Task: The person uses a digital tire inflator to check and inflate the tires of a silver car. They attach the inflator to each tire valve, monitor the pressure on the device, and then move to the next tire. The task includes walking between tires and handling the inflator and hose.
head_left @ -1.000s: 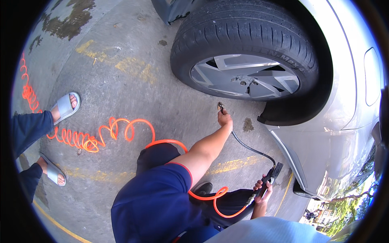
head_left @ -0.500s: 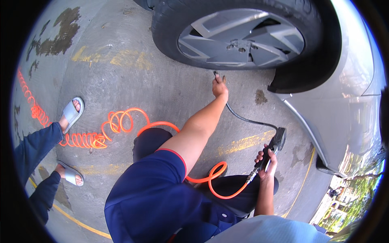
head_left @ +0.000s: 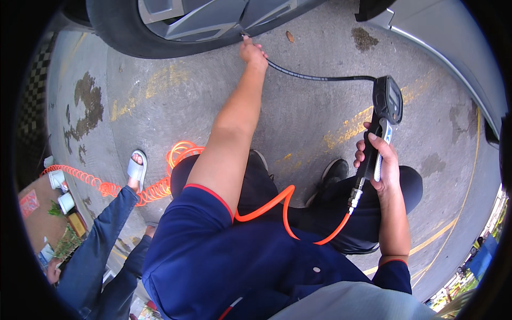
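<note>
My left hand [head_left: 253,52] reaches out to the lower edge of the car's wheel [head_left: 208,24], its fingers closed on the end of a thin black hose [head_left: 320,78]. The hose tip is mostly hidden by the fingers, right where the grey rim meets the black tire [head_left: 122,40]. In my right hand [head_left: 385,157] is a black tire inflator gun [head_left: 392,98] with a gauge head, fingers wrapped around its handle and silver lever. An orange air hose [head_left: 288,205] joins the handle's bottom through a metal coupling [head_left: 354,199].
A person in dark trousers and grey slides [head_left: 137,168] stands at the left, beside the orange coiled hose [head_left: 154,192]. The car's silver body [head_left: 442,37] rises at the upper right. Potted plants [head_left: 66,240] stand at the far left.
The view has shifted, and the wheel now sits higher and further left. My left hand is now up against the rim's edge. The inflator is raised, its gauge turned more toward me.
</note>
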Motion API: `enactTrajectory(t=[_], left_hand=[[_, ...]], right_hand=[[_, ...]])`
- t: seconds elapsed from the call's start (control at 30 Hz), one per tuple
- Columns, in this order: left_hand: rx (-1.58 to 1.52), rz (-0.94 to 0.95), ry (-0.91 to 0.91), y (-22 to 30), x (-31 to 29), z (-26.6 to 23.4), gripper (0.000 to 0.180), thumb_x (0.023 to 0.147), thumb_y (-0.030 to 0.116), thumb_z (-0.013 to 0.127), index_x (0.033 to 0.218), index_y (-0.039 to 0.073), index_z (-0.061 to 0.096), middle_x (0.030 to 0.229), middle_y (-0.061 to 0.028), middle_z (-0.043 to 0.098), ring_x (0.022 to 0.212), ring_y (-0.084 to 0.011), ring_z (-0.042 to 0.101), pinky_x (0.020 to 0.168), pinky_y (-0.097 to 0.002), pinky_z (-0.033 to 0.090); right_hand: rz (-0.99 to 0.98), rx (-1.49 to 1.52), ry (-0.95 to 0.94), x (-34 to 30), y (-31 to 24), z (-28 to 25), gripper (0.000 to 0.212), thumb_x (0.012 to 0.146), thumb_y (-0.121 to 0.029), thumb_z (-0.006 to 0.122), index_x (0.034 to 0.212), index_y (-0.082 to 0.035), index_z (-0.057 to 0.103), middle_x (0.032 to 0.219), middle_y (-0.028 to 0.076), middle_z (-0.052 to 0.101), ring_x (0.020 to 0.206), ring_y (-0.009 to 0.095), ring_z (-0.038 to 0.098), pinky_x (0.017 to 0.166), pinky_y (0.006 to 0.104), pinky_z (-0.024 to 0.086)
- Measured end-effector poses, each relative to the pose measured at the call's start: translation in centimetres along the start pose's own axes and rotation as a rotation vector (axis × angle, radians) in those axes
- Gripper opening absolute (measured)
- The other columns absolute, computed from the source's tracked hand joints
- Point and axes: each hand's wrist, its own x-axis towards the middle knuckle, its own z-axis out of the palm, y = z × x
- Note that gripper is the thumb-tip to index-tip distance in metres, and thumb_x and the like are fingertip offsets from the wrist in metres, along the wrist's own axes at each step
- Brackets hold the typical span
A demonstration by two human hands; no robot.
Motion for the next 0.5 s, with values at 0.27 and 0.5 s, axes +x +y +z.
enactTrajectory(t=[0.27, 0.5], left_hand=[[0.118, 0.119, -0.006, 3.2, 1.3, 0.5, 0.035, 0.101, 0.045, 0.045, 0.094, 0.011, 0.049, 0.065, -0.0033, 0.047, 0.046, -0.0148, 0.037, 0.038, -0.0316, 0.032], [0.216, 0.171, 0.055, 3.5, 1.4, 1.4, 0.041, 0.1, 0.047, 0.049, 0.094, 0.006, 0.048, 0.066, -0.0053, 0.05, 0.044, -0.0158, 0.039, 0.036, -0.032, 0.034]], right_hand=[[0.012, -0.001, -0.08, -0.3, -1.0, -0.1, 0.053, 0.088, -0.016, 0.062, 0.133, 0.0, 0.039, 0.079, 0.01, 0.058, 0.06, 0.017, 0.059, 0.055, 0.033, 0.055], [0.048, 0.031, -0.078, 0.2, -1.5, -0.8, 0.054, 0.088, -0.014, 0.062, 0.133, 0.0, 0.037, 0.078, 0.01, 0.057, 0.061, 0.018, 0.059, 0.054, 0.034, 0.055]])
